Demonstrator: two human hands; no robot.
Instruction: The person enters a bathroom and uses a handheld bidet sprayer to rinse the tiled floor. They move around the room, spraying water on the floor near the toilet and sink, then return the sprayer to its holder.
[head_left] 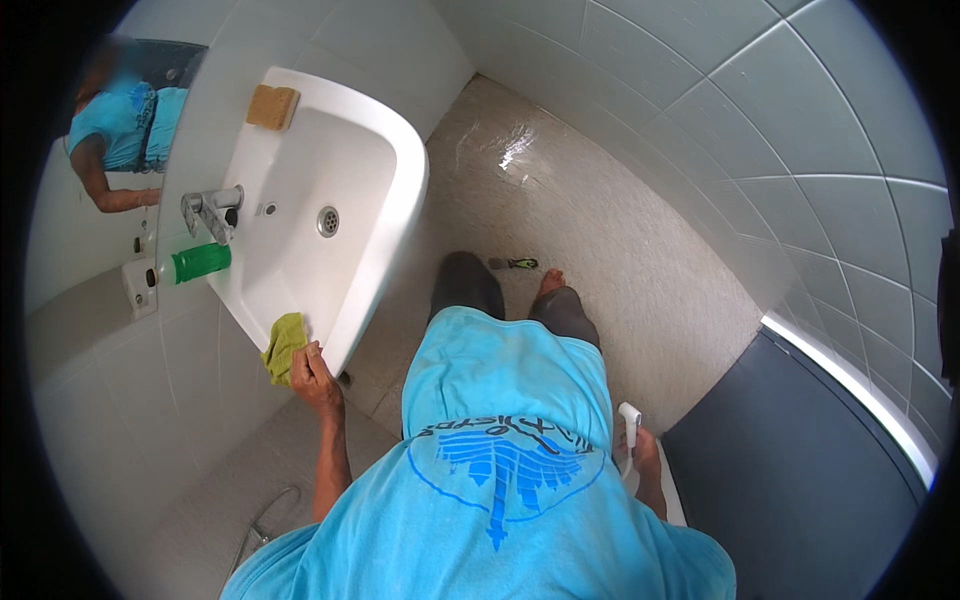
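Just ahead of the left hand (316,377), pinched between its thumb and bent fingers, hangs an olive-green cloth (283,347), crumpled at the near corner of a white washbasin (408,165); the grip on it is closed. Well to the right of that hold, the right hand (647,458) is closed on a white handheld sprayer (629,415), whose head sticks up past the fingers; the blue shirt (510,375) hides part of this hand. Beyond the left grip, along the basin's wall side, a green plastic bottle (202,262) comes first, then a chrome mixer tap (208,210), and farthest off a tan sponge (270,107) on the far corner. Ahead of the cloth and slightly to its right, a round metal drain (328,222) sits in the bowl. Leftward of the left hand, past the bottle, a mirror (65,230) reflects part of the person. Between the two grips but farther forward, a hand tool (520,263) with a green and black handle lies on the floor (640,250) near a bare foot (551,281); its exact kind is too small to tell. Rightward of the sprayer is a dark grey panel (795,440).
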